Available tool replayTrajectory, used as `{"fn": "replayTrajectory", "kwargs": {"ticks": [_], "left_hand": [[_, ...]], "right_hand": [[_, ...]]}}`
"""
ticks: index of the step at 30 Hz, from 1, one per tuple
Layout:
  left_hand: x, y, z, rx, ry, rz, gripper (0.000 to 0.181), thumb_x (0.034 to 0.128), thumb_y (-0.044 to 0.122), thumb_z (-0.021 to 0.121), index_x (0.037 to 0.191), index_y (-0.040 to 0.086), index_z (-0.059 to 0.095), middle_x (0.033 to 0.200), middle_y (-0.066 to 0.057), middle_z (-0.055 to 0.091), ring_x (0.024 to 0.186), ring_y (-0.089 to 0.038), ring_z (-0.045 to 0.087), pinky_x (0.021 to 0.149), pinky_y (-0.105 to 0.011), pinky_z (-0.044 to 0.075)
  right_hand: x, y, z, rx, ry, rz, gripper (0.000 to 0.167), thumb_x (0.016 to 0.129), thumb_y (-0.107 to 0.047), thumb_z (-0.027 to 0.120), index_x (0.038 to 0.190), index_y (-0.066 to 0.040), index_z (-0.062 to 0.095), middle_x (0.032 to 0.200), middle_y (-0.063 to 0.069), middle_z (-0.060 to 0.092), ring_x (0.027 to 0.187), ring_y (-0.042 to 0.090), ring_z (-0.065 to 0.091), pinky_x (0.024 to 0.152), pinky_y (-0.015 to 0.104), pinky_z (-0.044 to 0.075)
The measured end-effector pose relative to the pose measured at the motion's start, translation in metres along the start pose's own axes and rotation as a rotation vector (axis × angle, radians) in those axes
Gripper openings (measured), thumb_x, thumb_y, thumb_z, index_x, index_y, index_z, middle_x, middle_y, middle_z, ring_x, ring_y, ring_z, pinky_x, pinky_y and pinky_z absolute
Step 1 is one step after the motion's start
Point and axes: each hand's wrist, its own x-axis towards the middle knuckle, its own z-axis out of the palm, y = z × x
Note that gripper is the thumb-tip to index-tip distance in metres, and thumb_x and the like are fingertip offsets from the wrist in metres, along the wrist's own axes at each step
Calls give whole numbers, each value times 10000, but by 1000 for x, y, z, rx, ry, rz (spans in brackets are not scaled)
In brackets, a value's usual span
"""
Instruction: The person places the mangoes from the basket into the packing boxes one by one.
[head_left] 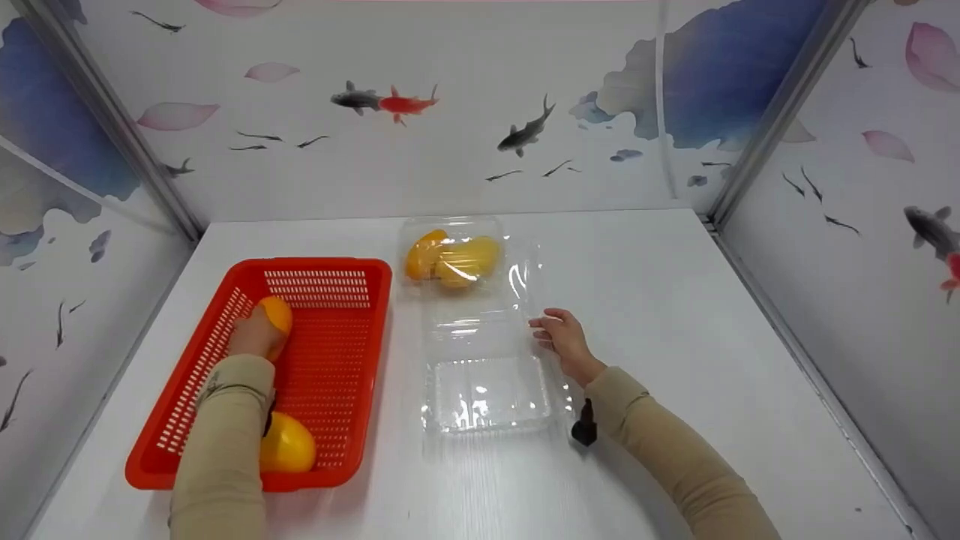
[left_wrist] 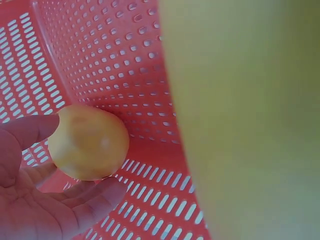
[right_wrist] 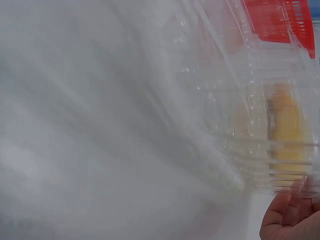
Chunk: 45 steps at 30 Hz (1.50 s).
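Note:
My left hand (head_left: 253, 336) reaches into a red plastic basket (head_left: 382, 352) and grips a yellow-orange mango (left_wrist: 90, 145) near its left wall. In the left wrist view the thumb lies on one side of the fruit and the fingers on the other. A second mango (head_left: 289, 444) lies at the basket's near end, partly behind my sleeve. My right hand (head_left: 566, 341) is beside a clear plastic clamshell box (head_left: 487, 397) with its fingers loosely bent; whether they touch its edge I cannot tell. Two mangoes (head_left: 469, 261) show through clear plastic at the back.
Everything stands on a white table (head_left: 645, 285). Behind it rises a white panel (head_left: 450, 172) painted with fish and petals, with similar panels left and right. A small black device (head_left: 585, 427) hangs at my right wrist.

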Motion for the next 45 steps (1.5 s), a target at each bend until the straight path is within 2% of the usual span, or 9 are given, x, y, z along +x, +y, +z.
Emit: {"fn": "replayTrajectory", "kwargs": {"ticks": [4,8,12,16,22,27,32,38,45], "left_hand": [[2,4,4,17,19,-16,616,899,223,429,1345,-118,176,1156,-466,249,1060,-598,337,891,-628,319],[6,9,9,33,64,-69,593,904,194,422,1322,-153,185,1159,-456,251,1087,-599,320,901,-624,324],[10,13,12,56,93,-124,598,894,151,446,1321,-156,160,1186,-437,244,1111,-587,317,908,-612,346],[14,13,14,66,108,-139,608,896,124,447,1333,-153,128,1192,-435,237,1113,-586,312,904,-623,345],[17,9,16,80,149,-104,600,889,125,456,1301,-186,149,1151,-453,268,1065,-602,351,849,-608,402],[19,8,17,61,135,-86,611,874,143,478,1264,-198,154,1144,-464,274,1065,-611,345,886,-604,367],[17,5,17,37,150,-68,584,854,138,502,1208,-196,179,1114,-467,317,1044,-610,374,903,-604,340],[16,4,14,46,123,-44,583,849,135,513,1200,-201,190,1084,-448,347,1015,-587,409,882,-591,363],[19,2,13,133,63,25,653,860,151,481,1262,-246,155,1071,-471,346,986,-579,438,850,-590,393]], "right_hand": [[-2,1,6,-9,37,11,320,932,-106,445,1239,-24,415,1046,115,628,836,157,581,805,297,471],[-5,2,12,-16,59,12,324,924,-97,444,1238,-23,415,1071,141,621,842,164,570,817,312,462],[-9,1,14,-21,53,18,343,923,-102,436,1255,-21,406,1097,157,603,903,207,567,851,338,451],[-15,1,12,-42,38,33,370,929,-140,441,1278,-27,391,1121,148,571,981,245,549,883,355,436],[-25,1,4,-132,-4,9,418,922,-184,485,1292,-15,386,1128,139,525,956,235,526,845,350,436],[-37,5,-11,-256,-88,18,442,925,-212,493,1305,-21,375,1137,155,507,940,246,527,817,342,451],[-50,12,-23,-357,-164,41,464,920,-220,510,1315,-19,377,1011,124,544,792,187,541,723,317,487],[-60,14,-30,-348,-242,52,422,922,-205,501,1290,-21,407,731,38,530,579,137,500,562,267,471],[-62,13,-29,-359,-252,52,237,917,-187,508,1076,-12,495,694,41,499,515,133,466,497,248,456]]}}
